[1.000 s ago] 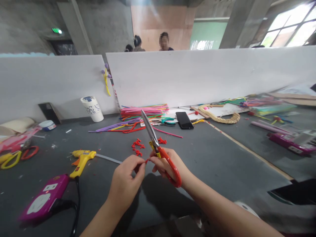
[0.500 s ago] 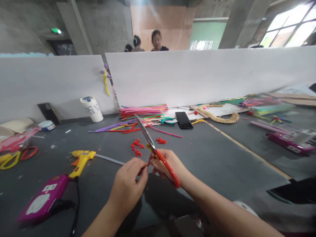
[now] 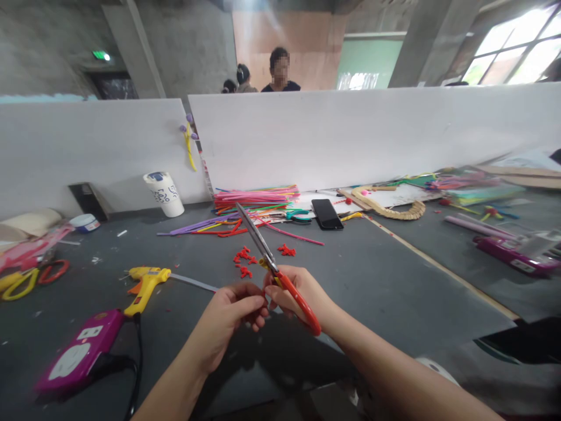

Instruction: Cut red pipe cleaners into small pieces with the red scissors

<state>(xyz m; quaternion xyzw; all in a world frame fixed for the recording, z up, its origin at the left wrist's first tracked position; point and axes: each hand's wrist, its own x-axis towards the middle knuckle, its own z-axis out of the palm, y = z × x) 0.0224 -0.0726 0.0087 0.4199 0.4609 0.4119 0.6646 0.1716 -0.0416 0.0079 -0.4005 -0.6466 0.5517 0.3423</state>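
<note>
My right hand is closed around red-handled scissors, whose blades point up and away to the left. Its fingertips meet those of my left hand. Between thumb and index finger my left hand pinches a small red piece, mostly hidden, that looks like pipe cleaner; its other fingers are curled loosely. Just beyond the hands, small twisted red pipe cleaner pieces lie on the dark table, with another little red cluster to their right.
Pipe cleaners are heaped by the white partition, near a black phone and teal-handled pliers. On the left are a yellow glue gun, a purple power strip, a white cup and more scissors. A person is behind the partition.
My left hand has rolled over, its thumb now lying on top and its lower fingers showing beneath. My right hand and the scissors have barely moved.
</note>
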